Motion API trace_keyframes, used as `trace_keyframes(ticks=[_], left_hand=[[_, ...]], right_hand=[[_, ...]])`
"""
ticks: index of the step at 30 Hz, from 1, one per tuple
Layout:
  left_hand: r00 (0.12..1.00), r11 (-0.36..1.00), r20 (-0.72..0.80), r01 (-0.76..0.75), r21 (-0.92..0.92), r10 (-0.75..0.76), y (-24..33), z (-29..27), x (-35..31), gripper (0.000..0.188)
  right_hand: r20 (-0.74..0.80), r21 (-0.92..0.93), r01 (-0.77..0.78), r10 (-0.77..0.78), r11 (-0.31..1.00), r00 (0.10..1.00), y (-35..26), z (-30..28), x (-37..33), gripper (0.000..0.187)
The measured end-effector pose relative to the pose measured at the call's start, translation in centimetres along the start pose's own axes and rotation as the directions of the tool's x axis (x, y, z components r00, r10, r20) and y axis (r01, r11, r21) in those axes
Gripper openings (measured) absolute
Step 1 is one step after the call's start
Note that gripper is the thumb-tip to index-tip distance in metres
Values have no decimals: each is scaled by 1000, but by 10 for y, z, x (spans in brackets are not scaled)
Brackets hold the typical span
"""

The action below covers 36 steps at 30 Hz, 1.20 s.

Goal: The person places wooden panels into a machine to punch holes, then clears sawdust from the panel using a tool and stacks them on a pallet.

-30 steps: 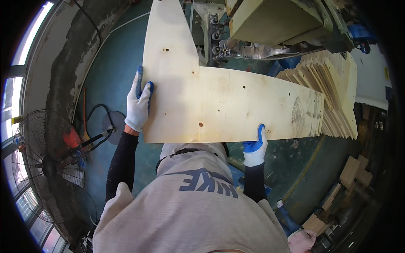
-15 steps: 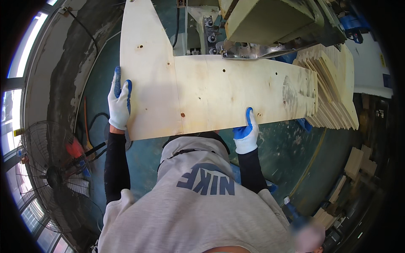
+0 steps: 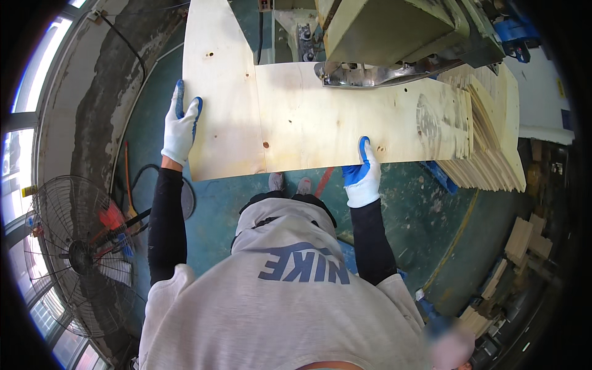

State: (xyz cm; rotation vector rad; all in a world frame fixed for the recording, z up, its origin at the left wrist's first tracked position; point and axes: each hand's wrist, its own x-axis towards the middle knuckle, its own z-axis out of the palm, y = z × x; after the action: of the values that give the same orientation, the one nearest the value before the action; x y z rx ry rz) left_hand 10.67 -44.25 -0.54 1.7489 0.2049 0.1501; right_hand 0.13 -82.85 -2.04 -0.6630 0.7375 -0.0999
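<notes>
A wide, pale plywood panel (image 3: 320, 123), L-shaped with a tapering arm at its far left, lies level in front of me under a green metal machine head (image 3: 394, 31). My left hand (image 3: 180, 126), in a white and blue glove, holds the panel's left edge, thumb against it and a finger stretched along the side. At the near edge, right of the middle, my gloved right hand (image 3: 362, 176) grips the panel with the thumb on top and the fingers below. A shiny metal part (image 3: 370, 75) of the machine covers some of the panel's far edge.
At the right, a stack of cut plywood pieces (image 3: 493, 135) stands beside the panel's end. A wire-cage fan (image 3: 80, 256) is at the left near the windows. Wood offcuts (image 3: 518, 237) lie at the far right. A blurred person's head (image 3: 450, 345) shows at lower right.
Both hands have moved the panel away from me, deeper under the machine head. My shoes now show below its near edge.
</notes>
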Motion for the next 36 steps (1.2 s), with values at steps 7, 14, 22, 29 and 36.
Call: trace_keyframes(ticks=[7,14,22,29,36], left_hand=[[1000,1000,15,12,-9,-12,-13,-5,9,64],[1000,999,-11,21,26,-21,-7,-9,0,64],[1000,999,-20,12,-47,-13,-1,-3,-2,66],[999,996,5,35,80,-35,9,-1,-1,66],[998,998,16,55,22,-55,-2,-3,-8,67]], right_hand=[[44,-25,4,-3,1000,999,2,0,-1,36],[72,-1,-41,41,999,997,13,-10,1,37],[25,14,-23,23,1000,999,9,-7,1,36],[76,31,-2,0,1000,997,1,-2,-3,36],[72,3,-39,39,999,997,4,-14,2,38]])
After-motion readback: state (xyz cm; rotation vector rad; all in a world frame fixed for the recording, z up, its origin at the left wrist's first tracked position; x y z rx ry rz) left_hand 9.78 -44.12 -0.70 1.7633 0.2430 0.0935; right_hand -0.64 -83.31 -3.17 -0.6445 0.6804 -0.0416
